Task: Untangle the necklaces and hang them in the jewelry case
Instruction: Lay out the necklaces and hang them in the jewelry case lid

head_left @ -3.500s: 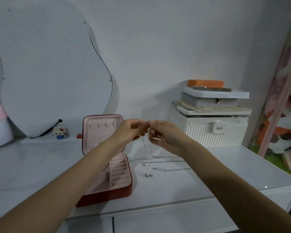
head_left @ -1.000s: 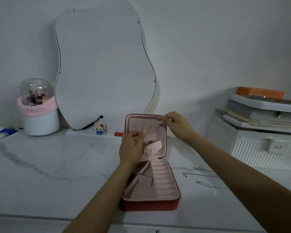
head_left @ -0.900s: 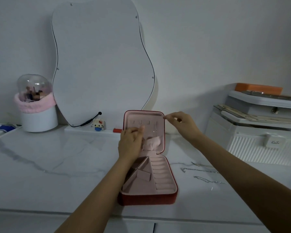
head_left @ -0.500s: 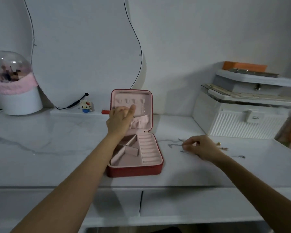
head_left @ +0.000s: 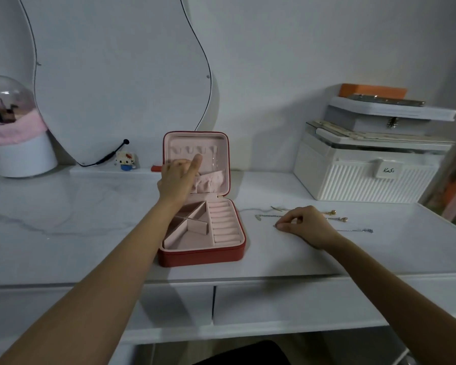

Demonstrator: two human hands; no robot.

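Note:
A red jewelry case [head_left: 203,255] with pink lining stands open on the white table, its lid upright. A thin chain [head_left: 217,160] hangs inside the lid at the right. My left hand [head_left: 178,179] is raised in front of the lid, forefinger stretched up to the row of hooks [head_left: 194,149]. Several necklaces [head_left: 337,219] lie on the table right of the case. My right hand [head_left: 304,225] rests there and pinches the end of a silver chain [head_left: 356,230].
A curved mirror [head_left: 116,75] leans on the wall behind the case. A domed white holder [head_left: 13,133] stands far left, a small cat figure [head_left: 125,160] beside the mirror. Stacked white storage boxes [head_left: 366,169] fill the back right. Drawer fronts [head_left: 274,304] run below the table edge.
A necklace both hands held up earlier now hangs in the lid. My right hand went from the lid down to the necklaces on the table. My left hand stays at the hooks.

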